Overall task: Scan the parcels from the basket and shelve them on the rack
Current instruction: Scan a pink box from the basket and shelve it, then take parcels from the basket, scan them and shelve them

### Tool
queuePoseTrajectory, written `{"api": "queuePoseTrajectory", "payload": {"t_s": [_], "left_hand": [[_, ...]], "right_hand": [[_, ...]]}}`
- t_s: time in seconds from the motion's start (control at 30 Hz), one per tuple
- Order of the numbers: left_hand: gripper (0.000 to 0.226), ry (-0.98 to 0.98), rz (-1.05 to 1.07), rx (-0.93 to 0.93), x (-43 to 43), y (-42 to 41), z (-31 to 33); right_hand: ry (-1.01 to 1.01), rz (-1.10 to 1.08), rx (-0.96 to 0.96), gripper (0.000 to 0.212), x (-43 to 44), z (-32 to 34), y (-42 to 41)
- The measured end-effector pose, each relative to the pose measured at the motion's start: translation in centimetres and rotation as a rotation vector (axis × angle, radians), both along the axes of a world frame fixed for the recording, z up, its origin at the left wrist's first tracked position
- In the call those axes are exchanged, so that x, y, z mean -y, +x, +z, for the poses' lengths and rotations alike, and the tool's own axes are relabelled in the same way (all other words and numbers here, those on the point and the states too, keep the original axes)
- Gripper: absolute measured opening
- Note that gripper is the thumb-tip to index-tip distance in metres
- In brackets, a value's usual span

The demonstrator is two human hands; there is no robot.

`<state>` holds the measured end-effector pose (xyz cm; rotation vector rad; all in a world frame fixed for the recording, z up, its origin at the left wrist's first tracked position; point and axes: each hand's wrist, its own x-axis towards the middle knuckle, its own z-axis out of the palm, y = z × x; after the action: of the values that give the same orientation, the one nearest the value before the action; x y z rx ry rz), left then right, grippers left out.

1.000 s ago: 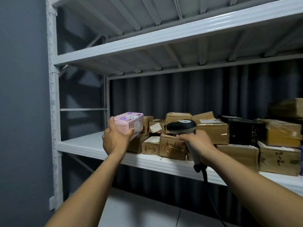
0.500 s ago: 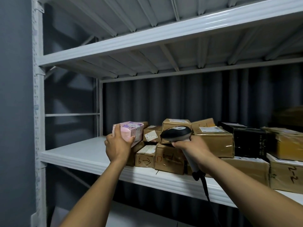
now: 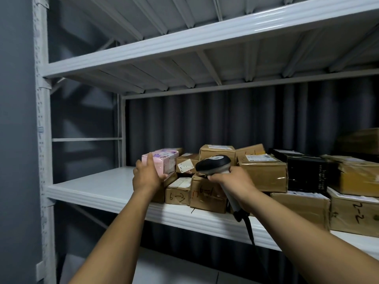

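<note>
Both forearms extended forward, left hand [image 3: 146, 179] clasping pink parcel [image 3: 166, 163], right hand [image 3: 235, 182] gripping scanner [image 3: 213, 163] handle

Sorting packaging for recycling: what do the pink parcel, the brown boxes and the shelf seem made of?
The pink parcel: probably glossy card or plastic wrap; smooth, faintly shiny faces with a printed label. The brown boxes: matte cardboard, creased and pen-marked, some under shiny clear tape. The shelf: likely white-painted metal; bright streaks along its smooth front edge.

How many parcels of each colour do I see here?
Pink parcel: 1, in the left hand
Black parcel: 1
Brown cardboard parcels: about 12, some partly hidden
Total: about 14
</note>
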<state>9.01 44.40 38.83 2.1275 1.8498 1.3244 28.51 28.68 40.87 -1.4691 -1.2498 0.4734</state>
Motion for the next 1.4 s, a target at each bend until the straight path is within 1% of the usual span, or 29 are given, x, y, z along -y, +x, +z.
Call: {"api": "queuePoseTrajectory", "payload": {"t_s": [0.07,0.23,0.33,0.4,0.5,0.7,0.83,0.97,1.03,1.13,1.23,1.4], "left_hand": [[0.088,0.022,0.017,-0.066,1.1,-0.1,0.3],[0.072,0.11,-0.024,-0.26,5.5,0.3,0.9],[0.071,0.163,-0.063,-0.412,9.3,1.5,0.4],[0.068,0.18,-0.105,-0.513,12.1,2.4,-0.6],[0.067,0.155,-0.169,-0.61,15.8,3.7,-3.2],[0.065,0.046,-0.317,-0.682,23.6,6.3,-10.5],[0.065,-0.047,-0.414,-0.678,28.3,8.1,-16.0],[0.063,-0.119,-0.499,-0.695,32.4,10.3,-21.9],[0.063,-0.168,-0.533,-0.706,33.9,11.3,-24.6],[0.062,-0.216,-0.583,-0.75,35.6,12.4,-28.8],[0.06,-0.296,-0.627,-0.789,36.4,12.7,-33.3],[0.059,-0.458,-0.59,-0.863,34.9,11.3,-40.3]], "right_hand": [[-0.01,0.008,-0.012,0.018,0.8,-0.1,0.2],[0.0,0.025,-0.036,0.011,4.1,-0.3,1.6],[0.014,-0.012,-0.023,0.012,6.8,-0.7,2.8],[0.012,-0.036,-0.016,0.007,9.1,-1.4,3.5],[-0.016,-0.051,0.034,0.008,13.0,-3.1,4.6],[-0.173,-0.074,0.159,0.01,22.5,-9.8,6.3],[-0.321,-0.107,0.221,0.023,28.3,-15.7,7.8],[-0.444,-0.115,0.236,0.014,33.7,-21.5,9.3],[-0.484,-0.112,0.215,0.014,35.5,-24.2,10.2],[-0.531,-0.125,0.191,0.013,37.0,-28.2,11.5],[-0.583,-0.12,0.143,0.018,37.1,-31.9,11.9],[-0.653,-0.062,0.104,0.026,34.2,-37.5,11.8]]}}
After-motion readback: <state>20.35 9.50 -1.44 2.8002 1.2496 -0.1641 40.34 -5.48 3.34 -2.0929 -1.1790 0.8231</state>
